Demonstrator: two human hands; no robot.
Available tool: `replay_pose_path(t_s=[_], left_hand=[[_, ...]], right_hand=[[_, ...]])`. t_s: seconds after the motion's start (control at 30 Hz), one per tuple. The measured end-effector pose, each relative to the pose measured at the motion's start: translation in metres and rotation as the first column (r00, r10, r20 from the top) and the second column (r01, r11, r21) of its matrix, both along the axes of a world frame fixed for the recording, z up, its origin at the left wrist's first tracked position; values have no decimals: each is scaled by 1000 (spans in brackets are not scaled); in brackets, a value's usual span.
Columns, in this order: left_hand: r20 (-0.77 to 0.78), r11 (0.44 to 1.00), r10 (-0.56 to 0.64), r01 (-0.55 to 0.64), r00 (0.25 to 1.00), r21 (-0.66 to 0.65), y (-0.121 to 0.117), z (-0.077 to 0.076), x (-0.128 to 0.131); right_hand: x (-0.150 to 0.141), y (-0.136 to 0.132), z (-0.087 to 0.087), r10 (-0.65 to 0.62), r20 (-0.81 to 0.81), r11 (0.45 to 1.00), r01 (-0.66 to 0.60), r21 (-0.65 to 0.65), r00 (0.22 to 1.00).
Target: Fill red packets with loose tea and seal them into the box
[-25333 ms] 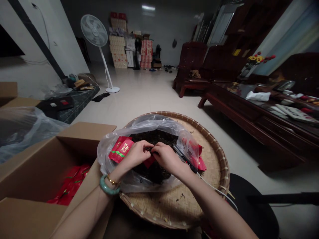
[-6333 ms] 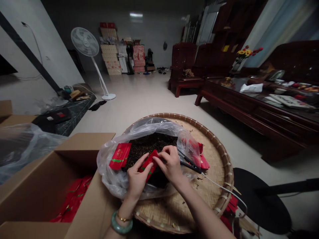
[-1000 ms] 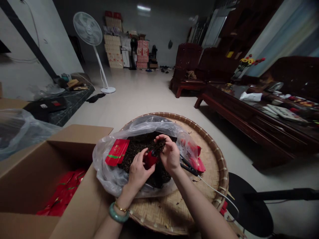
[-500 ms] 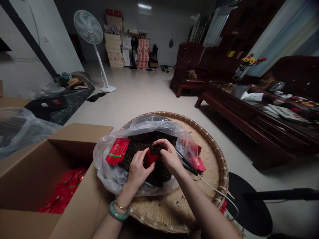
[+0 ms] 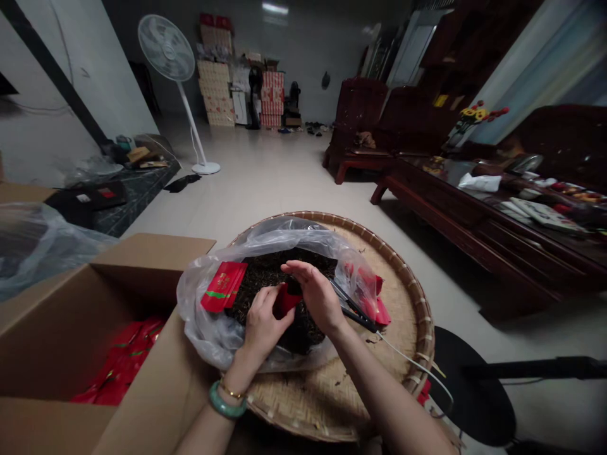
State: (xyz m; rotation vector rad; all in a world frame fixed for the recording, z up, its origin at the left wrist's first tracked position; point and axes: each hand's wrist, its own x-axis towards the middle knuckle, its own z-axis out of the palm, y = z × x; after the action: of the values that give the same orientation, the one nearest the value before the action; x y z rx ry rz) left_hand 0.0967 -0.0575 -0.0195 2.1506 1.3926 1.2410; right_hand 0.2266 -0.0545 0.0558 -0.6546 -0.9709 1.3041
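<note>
My left hand (image 5: 264, 318) is closed round a small red packet (image 5: 285, 301), its dark mouth facing up. Beside that mouth is my right hand (image 5: 318, 296), fingers stretched out and nothing visible in them; its palm side is partly hidden. Both are above a clear plastic bag (image 5: 203, 341) of dark loose tea leaves (image 5: 260, 268). Several flat red packets (image 5: 224, 287) lie on the leaves at the left. To the right of my right hand, a black-handled tool with a white cord (image 5: 356, 314) rests at the bag's edge.
The bag stands on a round woven bamboo tray (image 5: 398, 265). At the left is an open cardboard box (image 5: 156, 379) with red packets (image 5: 123, 363) inside. More red packets (image 5: 379, 309) lie at the tray's right. A black round base (image 5: 474, 392), a wooden table (image 5: 455, 221) and a white fan (image 5: 205, 168) stand around.
My right hand's fingers have gone from a pinch over the packet's mouth to stretched out beside it. My left hand keeps the packet in nearly the same place.
</note>
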Motion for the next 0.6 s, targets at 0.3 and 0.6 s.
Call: replay_pose_path(t_s=[0.3,0.6], left_hand=[[72,998,40,-43,997,41,-1,2,-5],[40,998,38,-40,998,40,-2,0,-5]], right_hand=[[26,-2,-12,-30,525,992,88,-86,851],[19,-7,-16,-146,599,986,167,21,787]])
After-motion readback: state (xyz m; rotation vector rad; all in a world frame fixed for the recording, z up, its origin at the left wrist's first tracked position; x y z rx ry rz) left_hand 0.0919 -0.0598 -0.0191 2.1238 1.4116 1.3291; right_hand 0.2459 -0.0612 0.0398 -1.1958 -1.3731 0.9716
